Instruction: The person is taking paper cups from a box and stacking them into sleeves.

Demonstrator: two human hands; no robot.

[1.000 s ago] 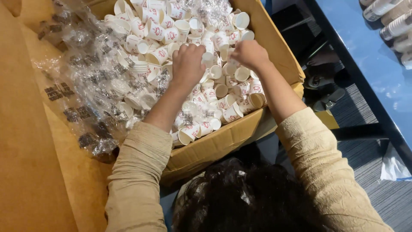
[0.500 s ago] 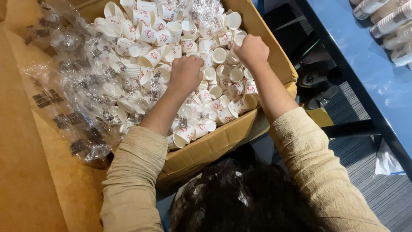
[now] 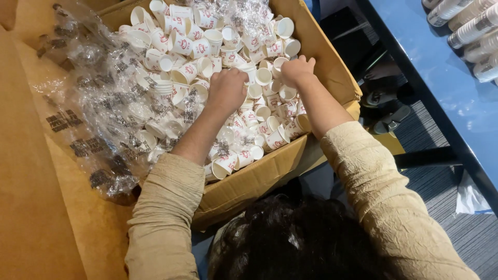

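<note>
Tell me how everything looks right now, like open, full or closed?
Box: open, flaps out, full of cups.
Cups: loose, heaped, tipped all ways.
Plastic wrap: torn open, crumpled over the box's left side.
Left hand: closed, down among the cups.
Right hand: closed, on the cups.
Cup stacks: wrapped, lying on the blue table.

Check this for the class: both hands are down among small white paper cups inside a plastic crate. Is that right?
Not quite. The head view shows the left hand and right hand among the paper cups in a brown cardboard box, not a plastic crate.
</note>
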